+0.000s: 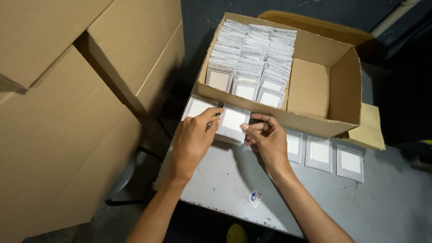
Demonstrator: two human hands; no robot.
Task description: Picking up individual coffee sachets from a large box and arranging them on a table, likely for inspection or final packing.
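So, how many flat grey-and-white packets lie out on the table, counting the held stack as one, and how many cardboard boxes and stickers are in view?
Packets lying flat on the table: 4
Packet stack held by left hand and right hand: 1
Open box of packets: 1
Large closed boxes: 2
Small sticker: 1
Total: 9

An open carton (315, 123) stood at the back of the table (387, 202), rows of packets (252, 56) filling its left part. Before it more packets (319, 153) lay in a row on the table. Both hands met at one packet (232, 122) against the carton's front wall; large boxes (67, 112) stood to the left
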